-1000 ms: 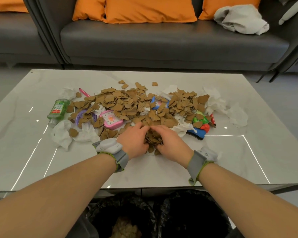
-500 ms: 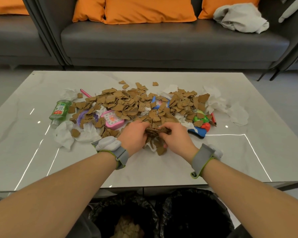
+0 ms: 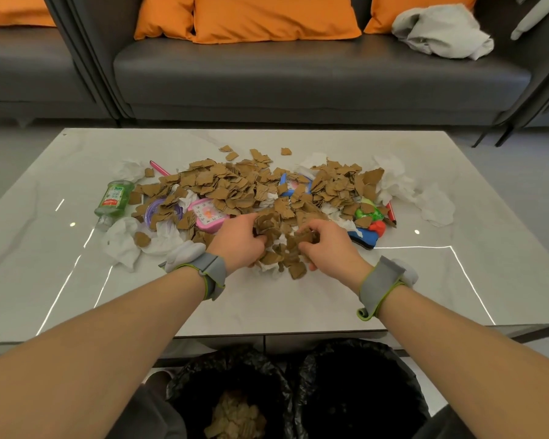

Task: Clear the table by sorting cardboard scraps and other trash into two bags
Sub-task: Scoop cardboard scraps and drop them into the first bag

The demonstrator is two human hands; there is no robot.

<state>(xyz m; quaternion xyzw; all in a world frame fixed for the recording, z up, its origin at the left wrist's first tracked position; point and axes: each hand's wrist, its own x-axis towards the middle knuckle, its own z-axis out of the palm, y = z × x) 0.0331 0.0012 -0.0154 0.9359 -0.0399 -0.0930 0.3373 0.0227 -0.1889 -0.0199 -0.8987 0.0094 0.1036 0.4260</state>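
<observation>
Marble table: left hand and right hand both clutched cardboard scraps between them; rest of pile lay beyond the grip.

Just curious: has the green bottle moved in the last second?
No. The green bottle lies where it did on the table, cap beside the same white tissue, left of the cardboard scraps.

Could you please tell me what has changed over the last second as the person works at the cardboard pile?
The left hand and right hand, cupped together on the pile's near edge a second ago, have gripped a clump of cardboard scraps, raised it slightly and drawn a little apart; loose pieces hang below. The green bottle, pink clock, tissues and black bags are unchanged.
</observation>
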